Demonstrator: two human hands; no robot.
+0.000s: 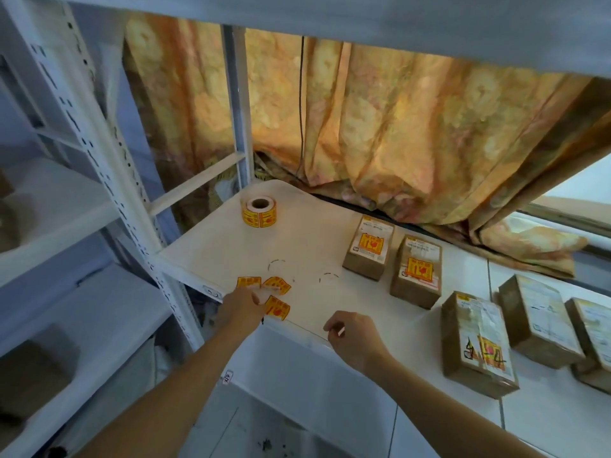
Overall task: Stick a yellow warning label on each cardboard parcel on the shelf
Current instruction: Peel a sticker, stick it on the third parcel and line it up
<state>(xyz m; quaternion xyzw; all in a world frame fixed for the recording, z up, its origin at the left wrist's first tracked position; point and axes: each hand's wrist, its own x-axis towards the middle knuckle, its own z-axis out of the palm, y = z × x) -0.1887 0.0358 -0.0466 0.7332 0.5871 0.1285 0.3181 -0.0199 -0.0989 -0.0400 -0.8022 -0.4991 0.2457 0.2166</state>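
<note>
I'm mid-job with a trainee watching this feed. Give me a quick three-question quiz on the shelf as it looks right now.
1. How many loose yellow labels lie on the shelf by the left hand?
2. True or false: the label roll stands on top of a parcel.
3. Which parcels show no yellow warning label?
A. The two nearest the roll
B. The two rightmost parcels
C. None; all are labelled

Key
1. Three.
2. False: it stands on the bare shelf, apart from every parcel.
3. B, though the last one is partly cut off by the picture's edge.
</note>
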